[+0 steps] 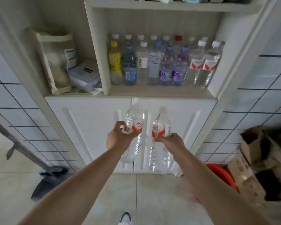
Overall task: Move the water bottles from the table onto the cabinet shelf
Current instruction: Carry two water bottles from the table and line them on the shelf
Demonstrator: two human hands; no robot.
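You face a pale cabinet (152, 7) set against a wall of white tiles with dark grout. Its open shelf (159, 91) sits above two closed white doors (91, 127). The shelf already carries two rows of bottles: a yellow-capped one (114, 62) at the far left, blue-tinted and clear ones in the middle, a red-capped one (178, 38) at the back, and two red-and-white-labelled clear bottles (203, 64) at the right end. The compartment to the left holds a cloth bag (55, 62) and a lidded plastic box (84, 75).

Your left hand (118, 137) grips one clear water bottle (135, 117) around its red-and-white label, cap up, tilted slightly right. Your right hand (172, 140) grips a second clear water bottle (160, 124) the same way, roughly upright. Both are in the air in front of the cabinet doors, below shelf level, close beside each other but not touching. Your hands are apart, each clamped on its own bottle.

On the floor: a dustpan (49, 181) with its long handle at left, a red basin (221, 177) and cardboard boxes (263, 151) at right. The toe of your shoe (125, 216) shows at the bottom edge.
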